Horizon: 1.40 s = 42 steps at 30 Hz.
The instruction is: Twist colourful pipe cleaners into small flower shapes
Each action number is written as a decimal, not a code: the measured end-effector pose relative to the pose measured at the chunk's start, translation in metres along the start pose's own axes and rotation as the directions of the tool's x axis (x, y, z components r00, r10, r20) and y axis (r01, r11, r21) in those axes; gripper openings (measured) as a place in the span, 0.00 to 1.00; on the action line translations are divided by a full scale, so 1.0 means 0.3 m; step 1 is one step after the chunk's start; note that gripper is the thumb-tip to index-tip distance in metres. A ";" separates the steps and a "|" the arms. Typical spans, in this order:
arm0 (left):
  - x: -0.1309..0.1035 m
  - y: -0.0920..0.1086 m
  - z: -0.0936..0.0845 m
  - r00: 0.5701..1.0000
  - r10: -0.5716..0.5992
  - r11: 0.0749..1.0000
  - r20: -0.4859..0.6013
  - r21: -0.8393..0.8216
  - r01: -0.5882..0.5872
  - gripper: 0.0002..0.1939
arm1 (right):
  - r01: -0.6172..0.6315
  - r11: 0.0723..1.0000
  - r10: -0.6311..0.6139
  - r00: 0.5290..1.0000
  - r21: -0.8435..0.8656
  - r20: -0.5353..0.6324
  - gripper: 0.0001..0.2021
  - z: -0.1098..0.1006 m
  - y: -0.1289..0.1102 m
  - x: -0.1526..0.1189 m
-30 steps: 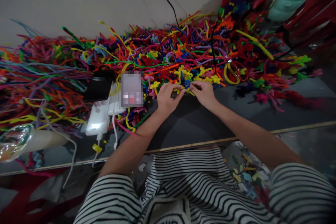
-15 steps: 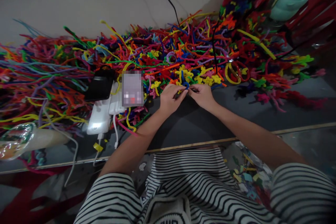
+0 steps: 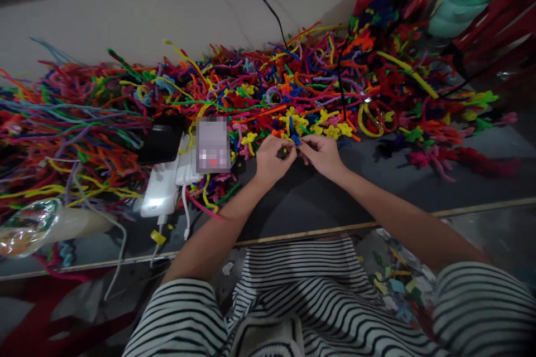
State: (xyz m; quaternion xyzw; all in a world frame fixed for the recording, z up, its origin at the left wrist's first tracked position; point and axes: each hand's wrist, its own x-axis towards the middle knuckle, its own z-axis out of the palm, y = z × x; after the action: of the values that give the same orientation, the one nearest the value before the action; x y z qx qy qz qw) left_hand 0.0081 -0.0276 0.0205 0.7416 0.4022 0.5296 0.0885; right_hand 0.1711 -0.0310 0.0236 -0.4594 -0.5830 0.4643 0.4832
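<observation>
Both hands meet over the dark table (image 3: 268, 215), at the front of a pile of coloured pipe cleaners (image 3: 234, 75). My left hand (image 3: 274, 159) pinches a small blue pipe cleaner piece (image 3: 296, 140) from the left. From the right, my right hand (image 3: 321, 155) has its thumb and fingers closed on the same piece. The fingers cover much of it, so its full shape is hidden. Yellow fuzzy flowers (image 3: 296, 121) lie just behind the fingertips. Yellow and red scissors (image 3: 371, 117) rest on the pile to the right.
A black phone (image 3: 161, 138), a white power bank (image 3: 159, 192) with cables and a blurred-out device (image 3: 213, 145) lie left. A plastic-lidded cup (image 3: 75, 220) lies far left. A green container (image 3: 456, 11) stands back right. A black cable (image 3: 266, 0) hangs behind.
The blue piece now looks more bunched between the fingertips, and the fingers of both hands have shifted slightly around it. The whole view has moved a little.
</observation>
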 end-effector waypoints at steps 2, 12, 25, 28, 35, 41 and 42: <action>-0.003 0.003 0.006 0.997 -0.078 0.997 0.004 -0.028 0.078 0.06 | 0.034 0.999 -0.034 0.999 0.005 -0.026 0.17 0.001 0.005 -0.002; -0.020 -0.025 0.028 0.876 -0.476 0.843 0.077 -0.242 0.480 0.08 | 0.126 0.984 -0.135 0.989 -0.126 -0.065 0.14 -0.006 -0.002 -0.013; 0.029 -0.064 -0.058 0.965 0.202 0.976 0.168 0.048 -0.213 0.13 | -0.177 0.969 0.139 0.968 0.173 0.210 0.17 -0.055 -0.025 0.053; 0.035 -0.084 -0.076 0.878 0.403 0.900 0.259 0.061 -0.431 0.15 | -0.249 0.961 0.180 0.892 0.118 0.416 0.14 -0.062 -0.031 0.049; 0.043 -0.093 -0.131 0.773 0.500 0.809 0.391 0.108 -0.578 0.13 | -0.185 0.982 0.185 0.871 -0.043 0.456 0.13 -0.069 -0.023 0.046; 0.053 -0.097 -0.150 0.753 0.539 0.784 0.378 0.103 -0.613 0.13 | -0.082 0.989 0.127 0.891 -0.121 0.435 0.16 -0.083 -0.023 0.052; 0.051 -0.097 -0.146 0.746 0.545 0.779 0.381 0.097 -0.619 0.14 | -0.078 0.989 0.124 0.893 -0.123 0.434 0.17 -0.085 -0.020 0.054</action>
State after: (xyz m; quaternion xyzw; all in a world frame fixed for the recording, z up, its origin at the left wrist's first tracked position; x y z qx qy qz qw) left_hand -0.0422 -0.0107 0.0337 0.9133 0.1837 0.3503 -0.0974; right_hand 0.1940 -0.0135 0.0343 -0.3964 -0.6755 0.5499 0.2901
